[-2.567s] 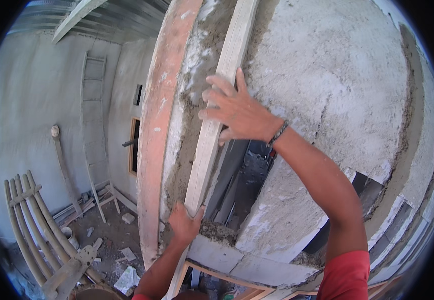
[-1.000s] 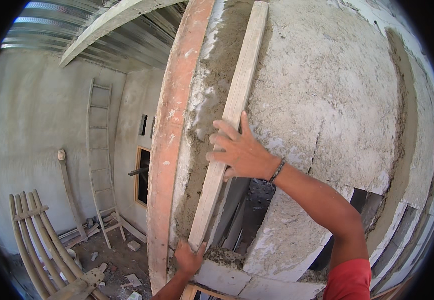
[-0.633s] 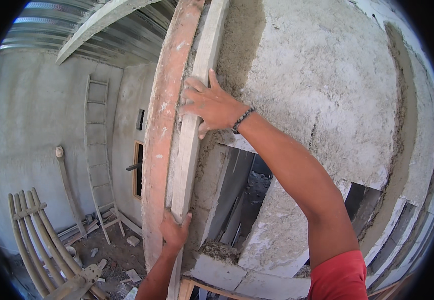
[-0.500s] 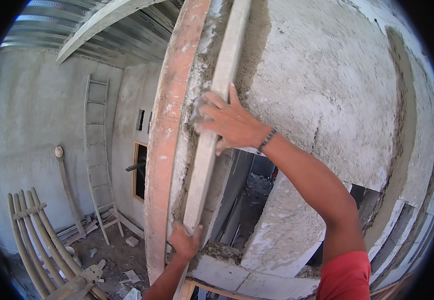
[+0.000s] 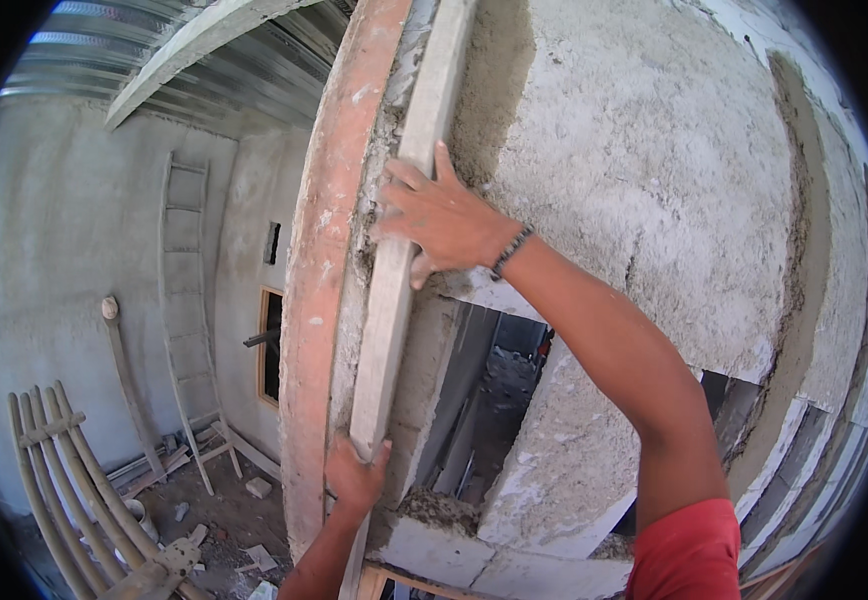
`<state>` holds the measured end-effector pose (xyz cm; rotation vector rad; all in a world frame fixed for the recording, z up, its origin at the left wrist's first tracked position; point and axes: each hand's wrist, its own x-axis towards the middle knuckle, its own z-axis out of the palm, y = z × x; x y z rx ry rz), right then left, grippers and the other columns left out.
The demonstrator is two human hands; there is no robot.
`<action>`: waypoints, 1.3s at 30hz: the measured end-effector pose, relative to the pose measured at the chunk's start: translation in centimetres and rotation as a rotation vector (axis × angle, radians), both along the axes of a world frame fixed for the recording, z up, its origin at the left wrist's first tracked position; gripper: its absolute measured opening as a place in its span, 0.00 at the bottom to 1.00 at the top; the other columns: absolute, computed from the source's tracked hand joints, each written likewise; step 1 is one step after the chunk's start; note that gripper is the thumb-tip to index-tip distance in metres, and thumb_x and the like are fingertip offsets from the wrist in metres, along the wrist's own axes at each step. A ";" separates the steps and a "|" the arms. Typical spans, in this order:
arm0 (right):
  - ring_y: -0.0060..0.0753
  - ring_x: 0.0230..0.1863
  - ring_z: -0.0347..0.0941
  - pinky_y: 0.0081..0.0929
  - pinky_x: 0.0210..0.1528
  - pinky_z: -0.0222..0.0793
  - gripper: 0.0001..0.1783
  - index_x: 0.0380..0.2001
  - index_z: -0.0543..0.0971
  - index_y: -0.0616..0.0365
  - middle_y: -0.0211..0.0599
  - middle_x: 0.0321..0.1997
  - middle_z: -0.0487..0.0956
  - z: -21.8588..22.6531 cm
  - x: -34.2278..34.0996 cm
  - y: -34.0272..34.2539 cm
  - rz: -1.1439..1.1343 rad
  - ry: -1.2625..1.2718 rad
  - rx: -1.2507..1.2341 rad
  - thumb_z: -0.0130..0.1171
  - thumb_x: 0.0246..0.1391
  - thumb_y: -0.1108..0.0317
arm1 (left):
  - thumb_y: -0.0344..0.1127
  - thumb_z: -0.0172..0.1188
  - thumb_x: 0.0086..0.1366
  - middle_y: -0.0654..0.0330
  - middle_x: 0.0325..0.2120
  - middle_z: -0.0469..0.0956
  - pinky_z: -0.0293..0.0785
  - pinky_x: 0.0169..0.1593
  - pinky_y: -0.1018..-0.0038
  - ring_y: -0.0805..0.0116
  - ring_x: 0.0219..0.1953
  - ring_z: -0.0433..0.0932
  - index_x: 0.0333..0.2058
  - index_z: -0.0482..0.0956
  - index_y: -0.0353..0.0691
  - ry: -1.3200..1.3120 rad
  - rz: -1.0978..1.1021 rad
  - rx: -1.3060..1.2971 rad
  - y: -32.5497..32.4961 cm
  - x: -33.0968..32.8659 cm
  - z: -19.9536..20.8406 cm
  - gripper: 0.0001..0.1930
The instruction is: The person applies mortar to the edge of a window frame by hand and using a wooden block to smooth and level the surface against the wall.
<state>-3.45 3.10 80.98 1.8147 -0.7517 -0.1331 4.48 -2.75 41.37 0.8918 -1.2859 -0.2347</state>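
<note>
A long, pale straightedge bar [image 5: 382, 350] stands nearly upright against the wall, its top leaning right. My right hand [image 5: 444, 218], with a dark beaded bracelet at the wrist, wraps around its middle, thumb on the near side. Lower down, my left hand [image 5: 356, 476] grips the bar's bottom end from below. Just left of the bar runs a reddish board [image 5: 319, 270] along the wall edge, with a rough strip of mortar [image 5: 366, 200] between them. Darker, damp-looking mortar [image 5: 497, 90] covers the wall right of the bar's upper part.
The rough whitish wall [image 5: 634, 130] has an opening [image 5: 489, 400] right of the bar and a second mortar strip [image 5: 804, 200] farther right. At left are a ladder [image 5: 186, 280], a shovel-like pole [image 5: 134, 390], a wooden pole frame [image 5: 74, 480] and floor rubble [image 5: 259, 488].
Both hands and the bar have shifted left, closer to the reddish board. The whole view has also moved slightly. Both grips stay on the bar.
</note>
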 end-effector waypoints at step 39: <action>0.57 0.79 0.37 0.78 0.72 0.40 0.44 0.54 0.78 0.45 0.41 0.68 0.64 1.2 -1.1 -0.8 0.116 -0.094 -0.018 0.80 0.29 0.45 | 0.51 0.71 0.58 0.38 0.28 0.77 0.73 0.37 0.48 0.35 0.34 0.79 0.35 0.73 0.30 -0.055 0.051 -0.046 -0.2 -0.2 4.6 0.27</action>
